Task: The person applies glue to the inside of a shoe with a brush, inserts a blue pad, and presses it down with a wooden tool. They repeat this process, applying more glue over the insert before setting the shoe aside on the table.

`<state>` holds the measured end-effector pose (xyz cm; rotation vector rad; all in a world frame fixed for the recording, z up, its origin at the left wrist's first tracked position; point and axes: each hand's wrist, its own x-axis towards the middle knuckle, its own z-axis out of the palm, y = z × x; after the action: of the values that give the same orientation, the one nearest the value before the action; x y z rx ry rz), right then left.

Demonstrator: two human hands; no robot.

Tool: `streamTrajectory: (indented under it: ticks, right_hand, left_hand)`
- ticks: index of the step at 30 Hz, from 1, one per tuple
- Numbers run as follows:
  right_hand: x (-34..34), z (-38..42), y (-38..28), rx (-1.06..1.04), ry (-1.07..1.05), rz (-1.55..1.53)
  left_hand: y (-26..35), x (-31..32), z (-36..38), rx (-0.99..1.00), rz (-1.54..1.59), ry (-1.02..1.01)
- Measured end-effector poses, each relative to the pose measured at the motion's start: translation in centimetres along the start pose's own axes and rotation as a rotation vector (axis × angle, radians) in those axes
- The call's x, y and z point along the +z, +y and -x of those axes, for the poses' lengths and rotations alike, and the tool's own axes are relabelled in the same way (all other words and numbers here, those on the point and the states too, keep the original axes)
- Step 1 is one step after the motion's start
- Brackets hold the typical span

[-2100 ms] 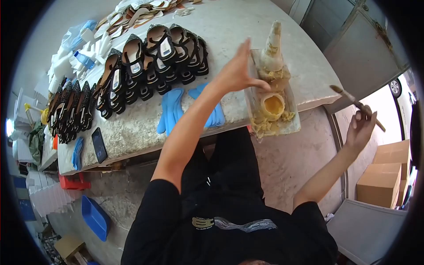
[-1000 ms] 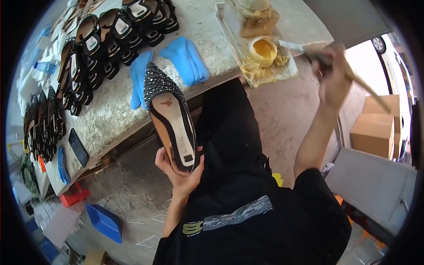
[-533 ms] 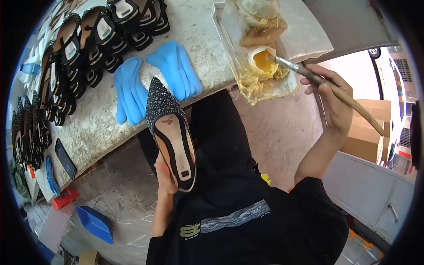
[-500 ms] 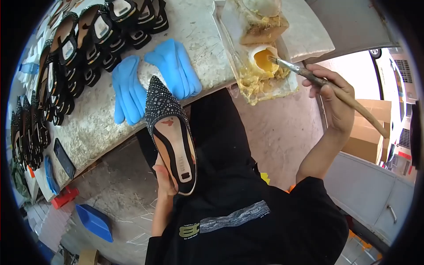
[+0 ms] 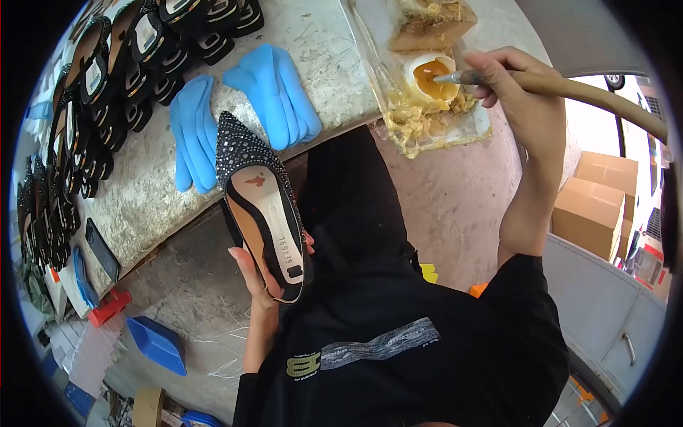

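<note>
My left hand [image 5: 257, 279] is closed round the heel end of a black pointed shoe [image 5: 244, 146] studded with small sparkling stones. Its open top faces up and shows a beige inside with printed marks. My right hand [image 5: 523, 89] grips a long wooden-handled brush [image 5: 569, 87]. The brush's tip reaches into a white, ragged-edged cup [image 5: 420, 70] of yellow glue-like liquid. That cup stands in a shallow tray [image 5: 466, 141] crusted with yellowish dried lumps. Blue insole pads lie on the table in two stacks, a left stack [image 5: 193, 135] and a right stack [image 5: 276, 96].
Rows of black shoes [image 5: 146, 43] fill the table's [image 5: 153, 206] far left. A phone [image 5: 102, 249] rests near its edge. On the floor are a blue dustpan [image 5: 156, 345] and a red object [image 5: 110, 308]. Cardboard boxes [image 5: 587, 213] and a grey cabinet [image 5: 605, 299] stand at the right.
My right hand has shifted up, tilting the brush flatter, with its tip still at the cup. The shoe in my left hand has moved slightly left and up in view.
</note>
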<state>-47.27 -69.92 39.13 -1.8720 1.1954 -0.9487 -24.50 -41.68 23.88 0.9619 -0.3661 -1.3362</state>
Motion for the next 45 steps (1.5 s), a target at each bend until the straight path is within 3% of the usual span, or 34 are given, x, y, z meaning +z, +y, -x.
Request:
streamTrajectory:
  ticks: [8, 11, 13, 14, 18, 21, 23, 25, 26, 28, 30, 31, 33, 34, 35, 37, 41, 43, 45]
  right_hand:
    - [1.6, -0.8, 1.8, 0.119, 0.009, 0.127]
    - [-1.4, -0.6, 0.7, 0.115, 0.012, 0.115]
    - [-4.3, -0.5, 0.7, -0.158, 0.048, -0.058]
    - [-4.2, -0.3, 0.7, -0.156, 0.051, -0.055]
    - [-2.8, 0.2, 0.7, -0.047, 0.070, 0.055]
    - [-4.2, 0.7, 1.5, 0.047, 0.028, -0.106]
    - [-7.4, -0.4, 3.3, -0.028, 0.234, -0.081]
    - [-9.2, -0.6, 4.5, -0.097, 0.475, -0.078]
    - [-8.8, 0.3, 5.7, -0.102, 0.463, -0.099]
    - [-7.1, 2.1, 8.4, 0.200, -0.037, -0.986]
    - [-2.6, 4.6, 3.3, -0.085, -0.179, -1.096]
    - [0.0, 5.7, 1.6, -0.308, -0.153, -0.926]
    - [7.0, 5.8, 0.1, -0.948, 0.152, -0.446]
    - [7.8, 6.9, -1.4, -0.873, -0.025, -0.018]
    - [11.7, 9.1, -2.5, -0.347, -0.072, -0.647]
    - [14.8, 9.9, -2.6, -0.159, -0.043, -0.547]
    - [19.2, 9.5, 0.0, -0.281, 0.013, -0.338]
    - [20.1, 9.0, 1.2, -0.572, 0.049, -0.146]
    - [20.1, 9.1, 1.3, -0.549, 0.026, -0.153]
  left_hand:
    - [0.2, 0.2, 0.2, -0.082, 0.061, 0.100]
    - [1.1, 0.9, 0.2, -0.083, 0.065, 0.104]
    - [1.6, 1.1, 0.3, -0.099, 0.057, 0.105]
    - [1.5, 1.1, 0.2, -0.102, 0.059, 0.102]
    - [0.6, 0.8, -0.3, 0.007, 0.027, -0.009]
    - [0.8, 1.3, -0.8, -0.009, 0.093, 0.038]
    - [0.6, 1.5, 0.4, -0.059, 0.152, 0.117]
    - [0.1, -0.7, 0.2, -0.008, 0.153, -0.155]
    - [0.6, -0.6, 0.2, 0.008, 0.144, -0.139]
    - [0.6, 0.8, -0.6, 0.101, 0.067, -0.083]
    - [1.2, 0.9, -0.5, 0.067, 0.092, -0.079]
    - [1.4, 1.3, -0.5, 0.059, 0.082, -0.050]
    - [1.4, 2.0, -0.7, 0.113, -0.011, 0.026]
    - [1.6, 1.5, -0.5, 0.090, -0.022, 0.026]
    - [1.4, 1.5, -0.6, 0.073, -0.020, 0.014]
    - [1.1, 0.9, -0.3, 0.048, 0.001, 0.003]
    - [0.5, -0.1, 0.8, 0.011, 0.050, 0.013]
    - [0.5, -0.7, 0.9, -0.007, 0.067, 0.009]
    - [0.5, -0.8, 1.1, -0.019, 0.086, 0.003]
